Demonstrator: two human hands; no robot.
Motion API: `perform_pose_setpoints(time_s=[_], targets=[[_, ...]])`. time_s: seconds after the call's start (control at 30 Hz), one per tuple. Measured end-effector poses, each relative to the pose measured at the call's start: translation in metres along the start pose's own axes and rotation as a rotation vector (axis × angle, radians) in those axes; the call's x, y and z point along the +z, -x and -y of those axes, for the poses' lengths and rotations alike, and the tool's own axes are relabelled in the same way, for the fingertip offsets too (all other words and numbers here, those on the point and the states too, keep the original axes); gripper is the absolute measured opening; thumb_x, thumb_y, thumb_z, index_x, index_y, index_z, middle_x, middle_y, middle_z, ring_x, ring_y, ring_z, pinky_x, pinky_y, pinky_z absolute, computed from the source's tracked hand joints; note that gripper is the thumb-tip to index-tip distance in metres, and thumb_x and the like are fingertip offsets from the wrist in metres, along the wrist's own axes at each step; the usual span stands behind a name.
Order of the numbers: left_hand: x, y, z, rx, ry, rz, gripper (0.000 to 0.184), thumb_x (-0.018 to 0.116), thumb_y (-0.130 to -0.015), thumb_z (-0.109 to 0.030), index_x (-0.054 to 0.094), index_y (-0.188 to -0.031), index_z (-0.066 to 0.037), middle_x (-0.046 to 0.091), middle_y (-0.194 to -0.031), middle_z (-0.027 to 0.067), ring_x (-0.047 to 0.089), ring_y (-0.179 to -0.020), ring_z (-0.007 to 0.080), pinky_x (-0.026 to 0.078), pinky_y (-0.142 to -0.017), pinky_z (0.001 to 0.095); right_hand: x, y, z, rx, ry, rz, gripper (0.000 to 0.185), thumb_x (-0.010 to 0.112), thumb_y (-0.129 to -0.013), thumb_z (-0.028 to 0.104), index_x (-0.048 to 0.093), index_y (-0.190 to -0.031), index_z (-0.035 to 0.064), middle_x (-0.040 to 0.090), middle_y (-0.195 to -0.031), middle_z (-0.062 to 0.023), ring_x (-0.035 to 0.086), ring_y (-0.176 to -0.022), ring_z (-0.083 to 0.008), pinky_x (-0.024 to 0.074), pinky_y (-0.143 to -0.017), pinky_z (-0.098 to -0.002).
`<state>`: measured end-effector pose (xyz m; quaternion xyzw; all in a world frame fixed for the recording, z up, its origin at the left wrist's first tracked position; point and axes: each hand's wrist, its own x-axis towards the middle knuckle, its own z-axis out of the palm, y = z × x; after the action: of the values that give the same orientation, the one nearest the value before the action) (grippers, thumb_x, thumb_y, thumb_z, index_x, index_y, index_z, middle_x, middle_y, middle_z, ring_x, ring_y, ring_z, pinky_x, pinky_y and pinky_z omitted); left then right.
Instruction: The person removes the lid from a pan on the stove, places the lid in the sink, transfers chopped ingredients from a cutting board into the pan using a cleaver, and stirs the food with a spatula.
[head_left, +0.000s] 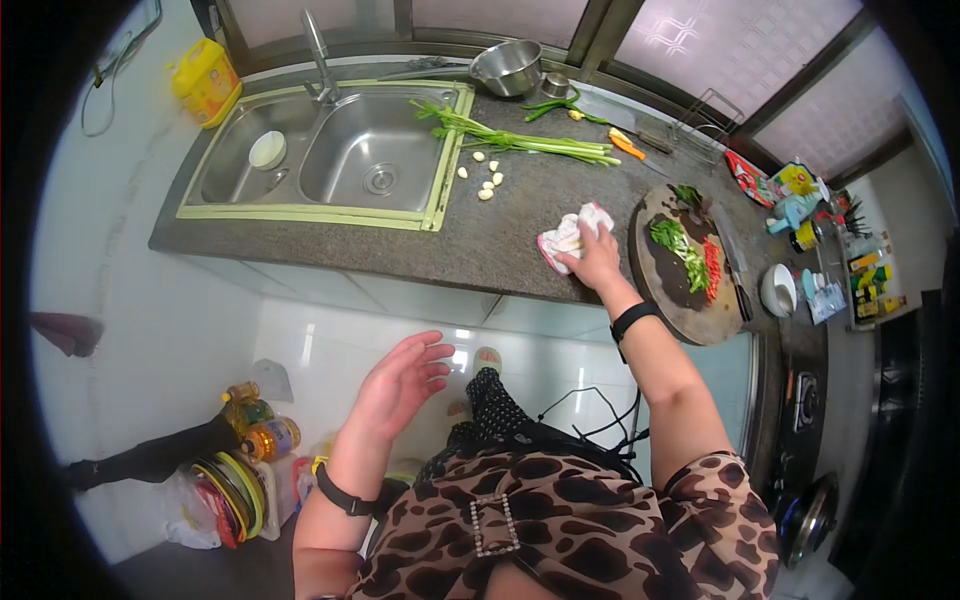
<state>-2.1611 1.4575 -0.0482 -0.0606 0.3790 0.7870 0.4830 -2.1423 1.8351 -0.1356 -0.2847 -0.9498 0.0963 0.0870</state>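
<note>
My right hand rests on a white dishcloth with a pink edge, its fingers closed over the cloth on the dark countertop. Just right of that hand lies a round wooden cutting board bearing chopped greens, chopped red pepper and some dark leaves. A knife lies along the board's right side. My left hand hangs in the air in front of the counter, fingers apart and holding nothing.
Celery stalks reach from the double sink's edge across the counter, near several garlic cloves. A metal bowl and an orange-handled knife sit behind. A white bowl is in the sink; another bowl stands right of the board.
</note>
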Motion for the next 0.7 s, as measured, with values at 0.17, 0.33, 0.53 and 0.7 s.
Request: perform_pose_setpoints(time_s=[0.17, 0.33, 0.53, 0.7], targets=[[0.004, -0.043, -0.011, -0.079, -0.02, -0.037, 0.03, 0.047, -0.094, -0.022, 0.05, -0.121, -0.008, 0.059, -0.115, 0.009, 0.057, -0.095, 0.0183, 0.046, -0.083, 0.0318, 0.014, -0.006, 0.017, -0.166, -0.19, 0.058, 0.043, 0.072, -0.072, 0.023, 0.061, -0.11, 0.0085, 0.051, -0.117, -0.0177, 0.049, -0.106, -0.0344, 0.0426, -0.09, -0.0408], [0.005, -0.097, -0.016, -0.102, -0.059, -0.068, 0.031, 0.047, -0.095, -0.022, 0.049, -0.122, -0.008, 0.056, -0.12, 0.0089, 0.055, -0.099, 0.0181, 0.046, -0.084, 0.0313, 0.016, -0.016, 0.055, -0.212, -0.669, 0.195, 0.036, 0.068, -0.072, 0.013, 0.061, -0.106, 0.0051, 0.058, -0.101, -0.0144, 0.057, -0.098, -0.0324, 0.0459, -0.087, -0.0379], [0.001, -0.126, -0.042, -0.109, -0.068, -0.094, 0.031, 0.047, -0.095, -0.022, 0.05, -0.123, -0.008, 0.055, -0.123, 0.0079, 0.055, -0.102, 0.0176, 0.046, -0.085, 0.0306, -0.021, -0.036, 0.076, -0.428, -0.618, 0.014, 0.036, 0.071, -0.067, 0.011, 0.061, -0.101, 0.0066, 0.057, -0.1, -0.0125, 0.057, -0.097, -0.0325, 0.0467, -0.084, -0.0372], [-0.015, -0.156, -0.086, -0.113, -0.133, -0.084, 0.031, 0.047, -0.095, -0.021, 0.05, -0.123, -0.008, 0.056, -0.121, 0.0073, 0.054, -0.103, 0.017, 0.046, -0.084, 0.0297, -0.024, -0.031, 0.066, -0.296, -0.199, 0.054, 0.057, 0.077, -0.064, 0.015, 0.056, -0.117, 0.013, 0.039, -0.135, -0.0135, 0.036, -0.126, -0.036, 0.0269, -0.103, -0.0514]])
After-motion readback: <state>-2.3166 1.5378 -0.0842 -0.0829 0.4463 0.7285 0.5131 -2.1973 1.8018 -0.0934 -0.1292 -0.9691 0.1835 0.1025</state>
